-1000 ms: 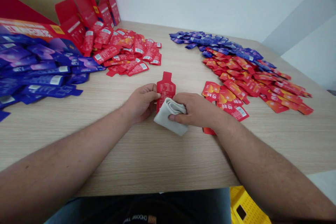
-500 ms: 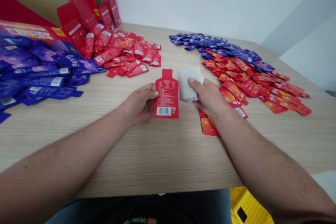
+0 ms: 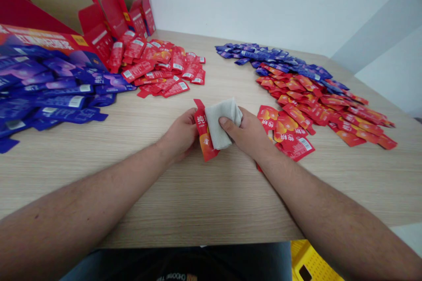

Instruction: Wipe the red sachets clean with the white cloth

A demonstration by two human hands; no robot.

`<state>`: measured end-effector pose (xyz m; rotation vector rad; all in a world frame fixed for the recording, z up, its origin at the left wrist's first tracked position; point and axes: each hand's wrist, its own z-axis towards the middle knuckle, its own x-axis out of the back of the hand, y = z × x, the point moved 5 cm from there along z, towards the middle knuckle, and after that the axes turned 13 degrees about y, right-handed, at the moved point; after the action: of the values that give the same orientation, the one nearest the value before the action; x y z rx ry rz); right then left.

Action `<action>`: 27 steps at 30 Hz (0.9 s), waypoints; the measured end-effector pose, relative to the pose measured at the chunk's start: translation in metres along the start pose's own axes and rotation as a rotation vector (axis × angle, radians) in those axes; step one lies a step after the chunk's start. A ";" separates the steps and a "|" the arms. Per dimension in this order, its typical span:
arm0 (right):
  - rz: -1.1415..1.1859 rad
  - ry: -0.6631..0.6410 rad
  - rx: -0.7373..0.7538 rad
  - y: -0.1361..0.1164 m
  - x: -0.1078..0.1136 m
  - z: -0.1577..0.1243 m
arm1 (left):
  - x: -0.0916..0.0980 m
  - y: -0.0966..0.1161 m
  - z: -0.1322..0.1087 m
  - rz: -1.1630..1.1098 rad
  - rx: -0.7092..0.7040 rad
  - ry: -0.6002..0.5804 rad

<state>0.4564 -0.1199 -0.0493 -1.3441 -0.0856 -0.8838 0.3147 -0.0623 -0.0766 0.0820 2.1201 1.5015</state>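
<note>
My left hand (image 3: pixel 183 134) grips a red and orange pouch (image 3: pixel 205 140) by its left edge, above the middle of the table. The pouch's printed front with white characters faces up, tilted. In my right hand (image 3: pixel 245 129) is a folded pale grey cloth (image 3: pixel 219 118), pinched with the thumb on top. The cloth lies against the pouch and covers its right part. Just right of my right hand, several loose red pouches (image 3: pixel 290 129) rest on the table, partly hidden by the wrist.
Blue pouches (image 3: pixel 59 92) are heaped at the left, beside red pouches (image 3: pixel 165 68) and upright red cartons (image 3: pixel 95 30). Rows of blue pouches (image 3: pixel 273 57) and red-orange pouches (image 3: pixel 316 101) spread over the right side. A yellow basket (image 3: pixel 313 263) stands below the table edge (image 3: pixel 198 241).
The pouch has turned from its barcoded back to its orange front. My right hand has brought the cloth left and down, onto the pouch.
</note>
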 end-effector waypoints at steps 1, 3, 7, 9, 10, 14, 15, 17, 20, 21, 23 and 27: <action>-0.034 0.026 -0.003 0.000 0.001 0.001 | 0.002 0.001 0.001 -0.028 -0.004 0.023; -0.088 0.082 -0.007 0.002 0.005 0.004 | 0.005 0.004 0.002 -0.083 -0.004 0.053; -0.144 0.194 -0.022 0.007 0.012 0.010 | 0.006 0.007 -0.002 -0.180 0.023 -0.062; -0.143 0.230 -0.028 0.009 0.015 0.012 | 0.005 0.009 -0.005 -0.158 -0.007 -0.112; -0.144 0.240 -0.025 0.009 0.015 0.013 | 0.004 0.009 -0.005 -0.119 -0.031 -0.119; -0.183 0.228 -0.016 0.006 0.015 0.011 | 0.002 0.007 -0.005 0.026 -0.102 -0.139; -0.196 0.225 -0.013 0.005 0.015 0.011 | 0.002 0.006 -0.004 0.037 -0.110 -0.141; -0.209 0.222 -0.002 0.003 0.015 0.009 | 0.003 0.005 -0.003 0.049 -0.116 -0.130; -0.195 0.227 0.008 0.002 0.016 0.009 | 0.005 0.004 -0.002 0.054 -0.115 -0.093; -0.183 0.229 0.009 0.003 0.016 0.009 | 0.005 0.003 -0.001 0.063 -0.116 -0.082; -0.156 0.233 0.013 0.004 0.016 0.010 | 0.008 0.004 0.001 0.111 -0.129 -0.042; -0.112 0.215 0.044 0.004 0.015 0.010 | 0.015 0.006 0.004 0.210 -0.181 0.081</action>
<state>0.4735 -0.1191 -0.0417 -1.2055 -0.0135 -1.1100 0.3022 -0.0512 -0.0779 0.1857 2.0798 1.8413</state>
